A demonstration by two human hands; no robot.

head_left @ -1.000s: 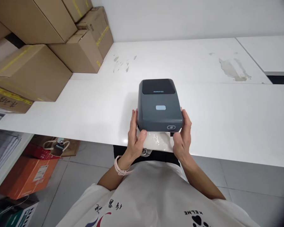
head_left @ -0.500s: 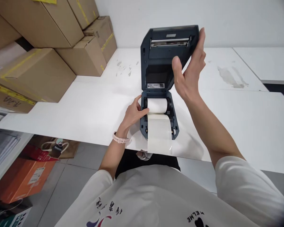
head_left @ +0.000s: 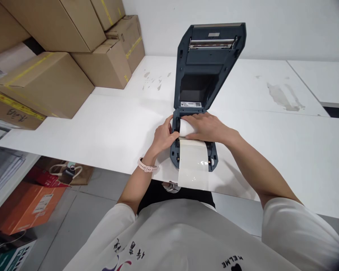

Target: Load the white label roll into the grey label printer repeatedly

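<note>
A dark grey label printer (head_left: pixel 174 154) sits at the near edge of the white table (head_left: pixel 107 128), its lid (head_left: pixel 209 64) swung up and standing open. Inside lies a white paper roll (head_left: pixel 185 128), and a strip of glossy label paper (head_left: pixel 193 165) runs out of the front and over the table edge. My right hand (head_left: pixel 207 127) lies over the top of the roll, fingers curled around it. My left hand (head_left: pixel 164 136) presses against the roll's left end at the printer's side wall, thumb and fingers closed on it.
Several cardboard boxes (head_left: pixel 45 79) are stacked on the table's left and back left. Worn stains (head_left: pixel 284 96) mark the far table top. Below the table on the left sit an orange box (head_left: pixel 25 209) and a brown bag (head_left: pixel 67 174) on the floor.
The printer lid went from shut to fully open. My right hand let go of the raised lid and came down onto the paper roll; my left hand stayed at the roll's left end.
</note>
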